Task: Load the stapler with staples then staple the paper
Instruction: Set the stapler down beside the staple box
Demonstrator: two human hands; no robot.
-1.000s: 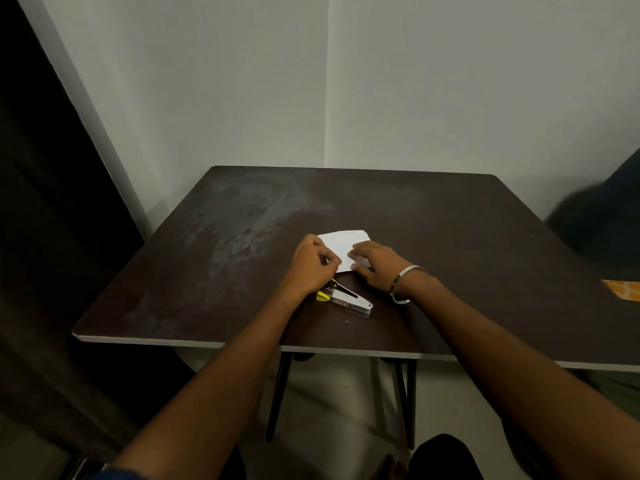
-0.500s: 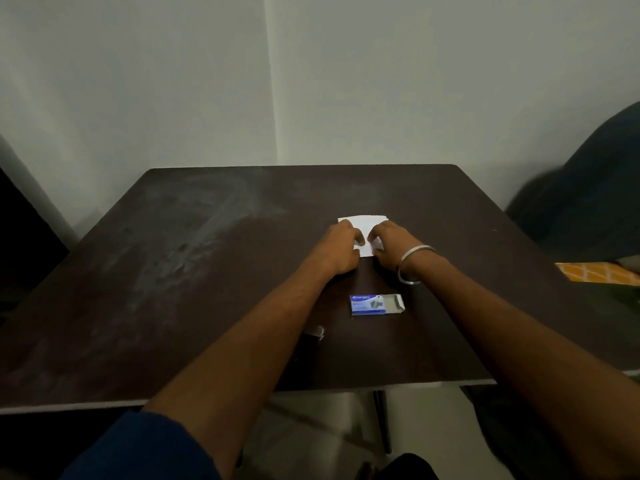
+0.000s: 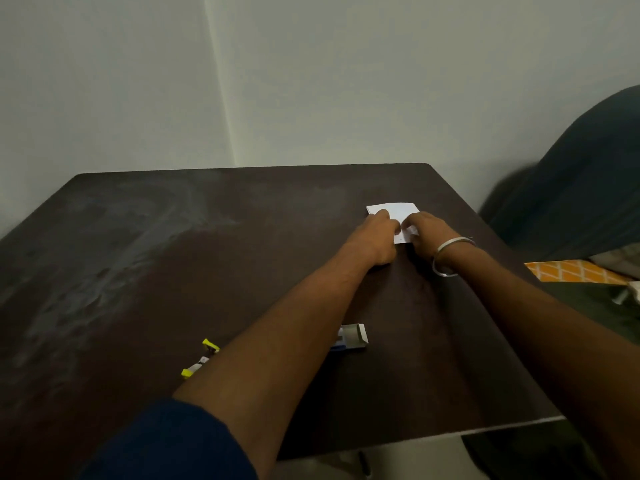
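Observation:
A small white paper [image 3: 398,211] lies on the dark brown table [image 3: 173,271] toward its far right. My left hand [image 3: 375,239] and my right hand [image 3: 427,232] both rest on its near edge, fingertips pinching the paper between them. A yellow and silver stapler [image 3: 200,362] lies at the near left, partly hidden behind my left forearm. The blue and white staple box [image 3: 353,337], its end flap open, lies between my forearms. A metal bangle sits on my right wrist.
The table stands in a corner between two pale walls. A dark cushioned seat [image 3: 581,188] is to the right, with an orange patterned cloth [image 3: 575,271] below it. The table's near edge [image 3: 450,434] shows a light rim.
The view has swung so that the table sits lower and further left. Both hands stay on the paper. The stapler now shows at the near left; the staple box is half behind my left forearm.

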